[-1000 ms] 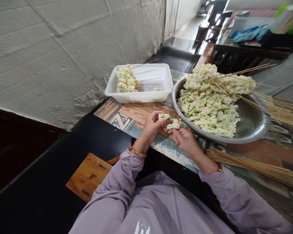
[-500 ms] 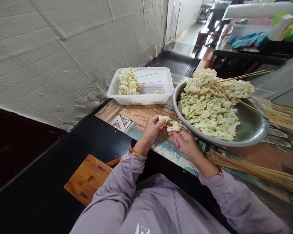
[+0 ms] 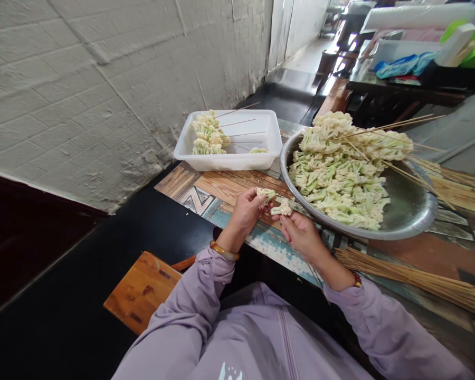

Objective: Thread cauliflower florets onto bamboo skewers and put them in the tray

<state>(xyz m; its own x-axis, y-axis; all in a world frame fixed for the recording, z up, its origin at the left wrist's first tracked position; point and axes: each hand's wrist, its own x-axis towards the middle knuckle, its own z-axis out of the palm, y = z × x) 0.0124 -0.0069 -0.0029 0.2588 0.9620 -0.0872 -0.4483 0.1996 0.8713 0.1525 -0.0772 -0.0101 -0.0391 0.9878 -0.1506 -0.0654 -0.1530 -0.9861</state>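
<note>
Evidently for close handling, the left hand (image 3: 246, 207) pinches a green-stemmed cauliflower floret (image 3: 266, 195) between thumb and fingertips, while the right hand (image 3: 302, 232) has its fingers clamped on a paler, knobbly floret (image 3: 283, 207) just beside it, both over the wood-patterned tabletop (image 3: 221, 186). Presumably for easy reach, the round, shiny metal basin (image 3: 424, 217) heaped with cauliflower (image 3: 340, 179) and straight, slender bamboo skewers (image 3: 407, 277) lie on the right; beyond the hands, a smooth white plastic tub (image 3: 229, 163) holds bumpy skewered florets (image 3: 209, 133)

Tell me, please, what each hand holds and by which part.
The left hand pinches a cauliflower floret at one end; the right hand holds another floret, exactly where is unclear.
</note>
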